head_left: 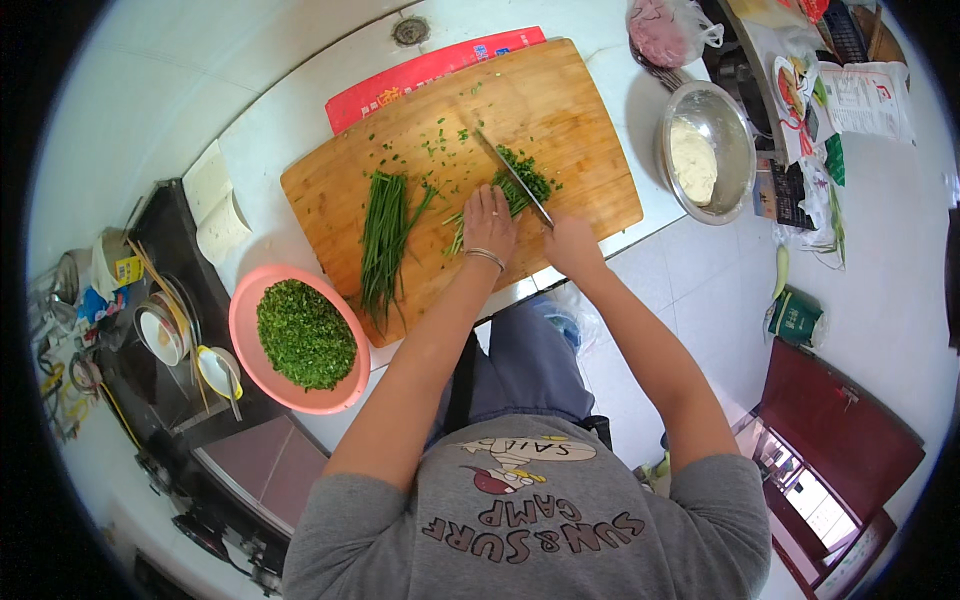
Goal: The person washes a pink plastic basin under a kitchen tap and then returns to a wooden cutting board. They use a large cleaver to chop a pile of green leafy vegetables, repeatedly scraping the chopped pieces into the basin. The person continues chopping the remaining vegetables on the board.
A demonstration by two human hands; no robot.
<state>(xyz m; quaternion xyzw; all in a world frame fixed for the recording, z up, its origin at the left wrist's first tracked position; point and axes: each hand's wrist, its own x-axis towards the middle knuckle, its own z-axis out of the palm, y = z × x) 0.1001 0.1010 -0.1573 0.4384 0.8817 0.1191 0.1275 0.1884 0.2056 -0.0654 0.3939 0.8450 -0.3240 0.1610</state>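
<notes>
White counter (290,120) in a tiled kitchen, wooden board (560,110) lying across it, a red packet (420,75) tucked under the far edge. On the board, left hand (488,222) pressed flat on a bunch of chives (456,228), fingers together, a bracelet at the wrist. Right hand (572,243) closed around the handle of a knife (512,172), blade angled down onto the cut end of the bunch, a heap of chopped greens (527,180) just beyond. Uncut chives (385,240) lying lengthwise to the left, well apart from the hands. Pink bowl (243,318) of chopped greens at the board's near left corner. Steel bowl (735,130) with dough to the right.
</notes>
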